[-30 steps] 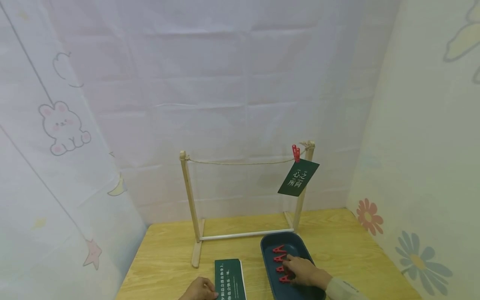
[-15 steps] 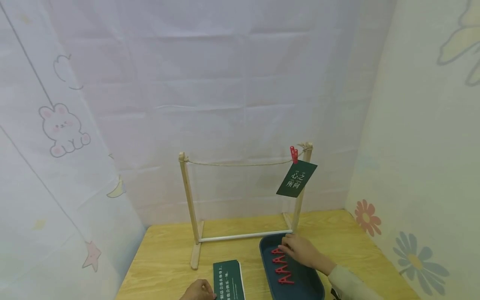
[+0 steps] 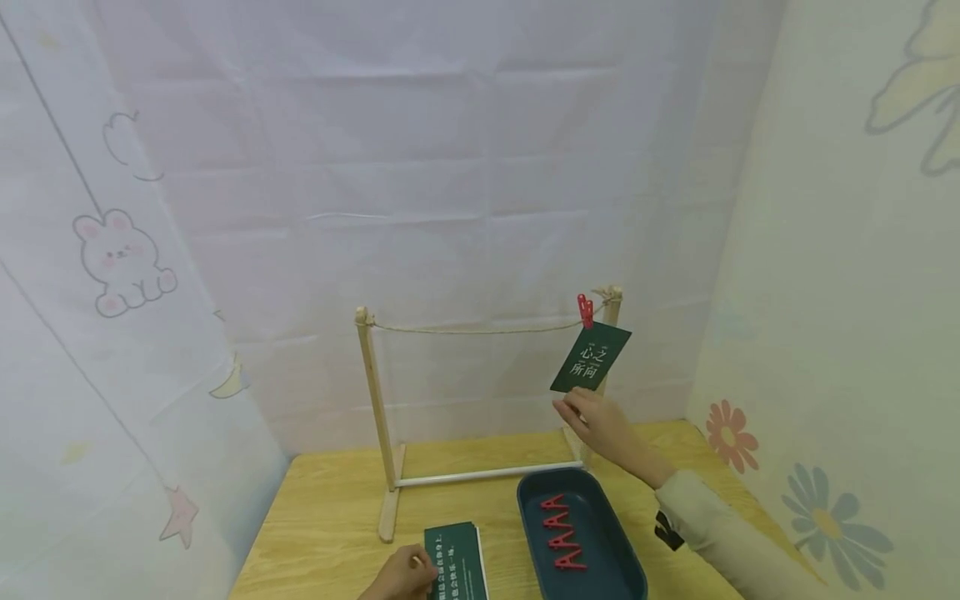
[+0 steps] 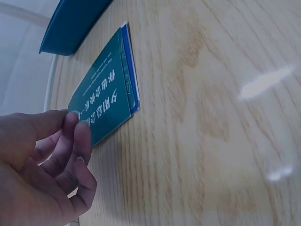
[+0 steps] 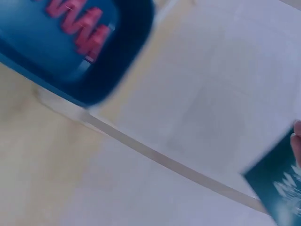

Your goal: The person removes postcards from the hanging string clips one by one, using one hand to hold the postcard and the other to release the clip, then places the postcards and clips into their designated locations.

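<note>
My left hand is at the left edge of a stack of green printed cards on the table. In the left wrist view its thumb and fingers are bent, fingertips overlapping the top card; I cannot tell whether they pinch it. My right hand is raised in front of the rack, fingers loosely bent, just under a green card. A red clothespin holds that card on the string. In the right wrist view, fingertips overlap the card's edge.
A wooden rack with a white bottom bar stands at the back of the table. Before its right post is a dark blue tray with a row of several red clothespins. Printed cloth walls surround the table.
My right hand has left the clothespins in the tray and risen to the hanging card's lower edge. The left hand has shifted slightly over the card stack's edge.
</note>
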